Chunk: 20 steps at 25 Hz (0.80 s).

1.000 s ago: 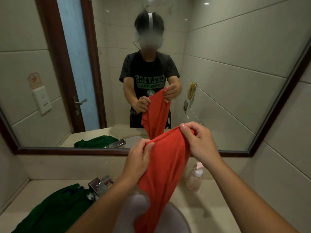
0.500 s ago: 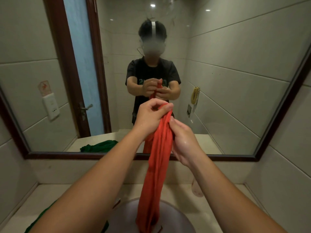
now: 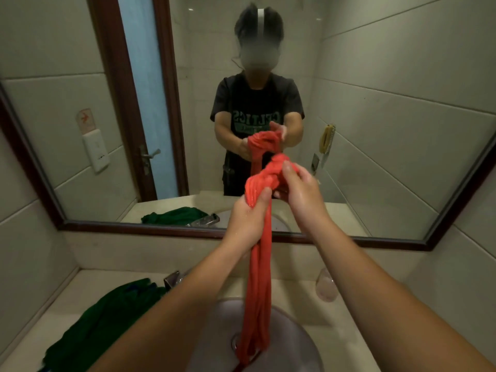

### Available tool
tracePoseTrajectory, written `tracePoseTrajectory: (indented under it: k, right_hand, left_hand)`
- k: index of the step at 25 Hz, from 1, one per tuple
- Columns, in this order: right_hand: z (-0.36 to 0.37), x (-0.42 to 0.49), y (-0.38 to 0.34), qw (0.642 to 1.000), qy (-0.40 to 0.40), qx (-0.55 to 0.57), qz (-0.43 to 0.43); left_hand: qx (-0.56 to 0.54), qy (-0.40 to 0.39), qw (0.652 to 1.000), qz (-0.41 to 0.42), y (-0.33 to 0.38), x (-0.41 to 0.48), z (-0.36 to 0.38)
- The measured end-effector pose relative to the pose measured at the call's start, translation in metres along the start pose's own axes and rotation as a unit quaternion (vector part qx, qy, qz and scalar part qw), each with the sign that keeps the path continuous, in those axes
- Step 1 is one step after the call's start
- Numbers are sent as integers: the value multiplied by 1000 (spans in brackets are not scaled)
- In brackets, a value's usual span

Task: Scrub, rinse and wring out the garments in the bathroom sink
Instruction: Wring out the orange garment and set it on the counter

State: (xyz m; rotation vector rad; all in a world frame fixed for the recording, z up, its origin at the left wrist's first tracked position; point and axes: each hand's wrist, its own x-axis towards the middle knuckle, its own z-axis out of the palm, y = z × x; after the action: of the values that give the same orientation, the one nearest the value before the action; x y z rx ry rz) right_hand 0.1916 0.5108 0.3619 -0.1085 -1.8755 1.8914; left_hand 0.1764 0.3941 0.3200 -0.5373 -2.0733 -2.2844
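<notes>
Twisting has begun: the red garment point(image 3: 259, 277), held spread by its top edge a second ago and then gathered into a rope, now has its top end wound into a tight wad. The right hand point(image 3: 300, 191) curls round that wad while the left hand point(image 3: 248, 224) grips the rope just below it. The tail hangs down into the sink point(image 3: 295, 326). I judge wringing of this piece is under way. The green garment point(image 3: 107, 318) lies on the worktop point(image 3: 88, 280) at near left. The tail's tip is cut off at the near edge and the tap point(image 3: 171, 280) is mostly behind the left forearm. Drips may be falling, though blur hides them.
</notes>
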Motion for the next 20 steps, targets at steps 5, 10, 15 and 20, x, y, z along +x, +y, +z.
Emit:
tracePoseTrajectory:
  k: [5, 10, 15, 20]
  right_hand:
    - [2, -77, 89, 987, -109, -45, 106]
    - [4, -59, 71, 996, -66, -29, 58]
    - [15, -41, 47, 991, -75, 45, 98]
    - [7, -28, 59, 989, -107, -1, 106]
  left_hand:
    - [-87, -9, 991, -102, 23, 32, 4]
    - [-95, -30, 982, -160, 6, 44, -11]
    - [-1, -59, 982, -180, -36, -5, -26]
    - [110, -44, 992, -35, -66, -35, -29]
